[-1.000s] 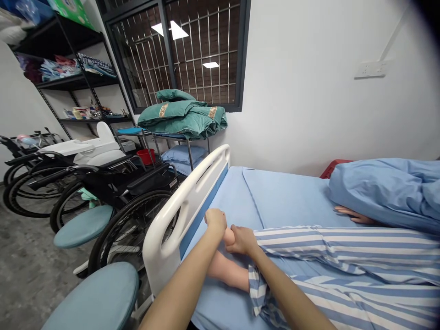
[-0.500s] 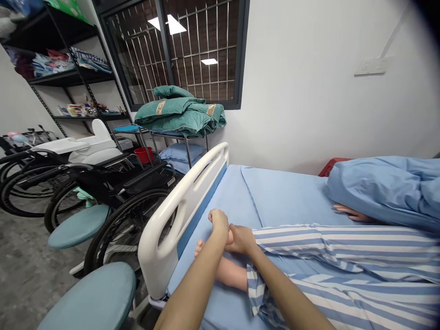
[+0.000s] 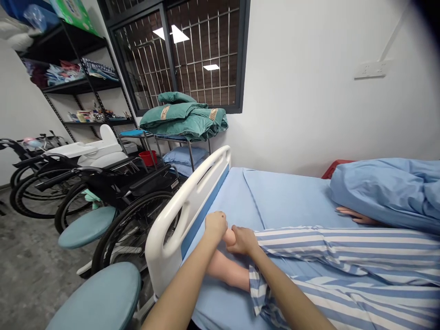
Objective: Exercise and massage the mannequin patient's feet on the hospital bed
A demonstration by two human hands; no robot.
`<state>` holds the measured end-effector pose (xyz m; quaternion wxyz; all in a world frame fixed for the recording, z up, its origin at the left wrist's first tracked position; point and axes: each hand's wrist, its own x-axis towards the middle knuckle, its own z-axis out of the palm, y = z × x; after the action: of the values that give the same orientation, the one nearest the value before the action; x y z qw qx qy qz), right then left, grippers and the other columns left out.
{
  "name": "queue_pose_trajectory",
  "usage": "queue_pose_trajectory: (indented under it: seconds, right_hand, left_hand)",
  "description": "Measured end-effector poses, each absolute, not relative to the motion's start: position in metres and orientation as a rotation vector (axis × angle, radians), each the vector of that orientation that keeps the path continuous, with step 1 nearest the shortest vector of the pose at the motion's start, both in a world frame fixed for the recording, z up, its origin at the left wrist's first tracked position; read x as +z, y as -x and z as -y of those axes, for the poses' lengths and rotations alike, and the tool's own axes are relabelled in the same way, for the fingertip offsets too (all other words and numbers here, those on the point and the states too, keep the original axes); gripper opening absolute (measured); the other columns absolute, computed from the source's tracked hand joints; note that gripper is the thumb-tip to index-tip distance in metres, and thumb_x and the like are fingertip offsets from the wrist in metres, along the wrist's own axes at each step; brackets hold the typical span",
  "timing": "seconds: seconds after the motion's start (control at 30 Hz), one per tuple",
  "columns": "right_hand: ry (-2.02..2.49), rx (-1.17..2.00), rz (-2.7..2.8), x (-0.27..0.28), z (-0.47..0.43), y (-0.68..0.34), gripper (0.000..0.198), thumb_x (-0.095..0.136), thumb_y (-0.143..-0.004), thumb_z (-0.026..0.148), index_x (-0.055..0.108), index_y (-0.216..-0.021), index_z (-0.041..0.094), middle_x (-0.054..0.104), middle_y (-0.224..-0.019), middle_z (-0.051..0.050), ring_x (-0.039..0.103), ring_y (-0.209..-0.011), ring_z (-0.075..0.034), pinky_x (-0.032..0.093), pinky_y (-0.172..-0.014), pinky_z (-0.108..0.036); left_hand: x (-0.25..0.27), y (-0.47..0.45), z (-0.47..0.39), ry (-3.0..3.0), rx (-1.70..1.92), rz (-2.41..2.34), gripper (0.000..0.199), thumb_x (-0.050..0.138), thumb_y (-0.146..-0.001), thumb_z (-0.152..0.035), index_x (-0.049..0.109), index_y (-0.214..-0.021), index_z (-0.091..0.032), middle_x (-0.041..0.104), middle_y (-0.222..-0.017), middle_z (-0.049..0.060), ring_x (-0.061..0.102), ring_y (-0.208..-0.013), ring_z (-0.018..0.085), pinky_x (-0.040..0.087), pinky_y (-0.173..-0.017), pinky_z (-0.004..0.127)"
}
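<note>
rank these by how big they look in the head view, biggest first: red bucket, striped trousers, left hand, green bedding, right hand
1. striped trousers
2. green bedding
3. left hand and right hand: too alike to rank
4. red bucket, partly blocked and farther back

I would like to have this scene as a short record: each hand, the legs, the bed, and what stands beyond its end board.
Left hand: curled at the foot end of the far leg; foot hidden
Right hand: gripping the far leg near the ankle
Near leg: bare below striped trousers
Bed: blue sheet, white end board
Beyond: wheelchair, round stools
</note>
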<state>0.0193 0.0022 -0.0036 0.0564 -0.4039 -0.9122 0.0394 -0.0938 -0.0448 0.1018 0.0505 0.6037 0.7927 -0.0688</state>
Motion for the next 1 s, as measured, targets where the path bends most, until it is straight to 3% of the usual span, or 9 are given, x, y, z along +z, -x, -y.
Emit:
queue_pose_trajectory:
  seconds: [0.33,0.57,1.0]
  right_hand:
    - [1.225,0.129,2.769,-0.004,-0.003,-0.020,0.049,0.053,-0.054,0.057,0.047,-0.084,0.019,0.060,-0.079,-0.006,0.056,-0.072,-0.024,0.031,-0.057,-0.027]
    - [1.208,0.156,2.769,-0.007,-0.004,-0.020,0.049,0.052,-0.055,0.058,0.046,-0.085,0.019,0.060,-0.079,-0.006,0.055,-0.073,-0.023,0.030,-0.058,-0.027]
    - [1.211,0.123,2.779,-0.009,-0.006,-0.019,0.052,0.050,-0.056,0.061,0.046,-0.086,0.018,0.060,-0.079,-0.007,0.055,-0.072,-0.023,0.030,-0.058,-0.027]
  left_hand:
    - [0.102,0.095,0.036,-1.898,-0.313,-2.501,0.027,0.040,-0.075,-0.021,0.061,-0.090,-0.016,0.062,-0.081,0.011,0.058,-0.075,0.017,0.042,-0.064,0.026]
    - [0.088,0.087,0.022,-1.883,-0.479,-2.485,0.018,0.049,-0.065,-0.018,0.065,-0.073,-0.013,0.058,-0.060,0.006,0.055,-0.058,0.015,0.040,-0.053,0.026]
    - [0.074,0.087,0.015,-1.998,-0.496,-2.360,0.015,0.053,-0.056,-0.008,0.064,-0.065,-0.012,0.052,-0.053,0.004,0.053,-0.056,0.015,0.037,-0.052,0.027]
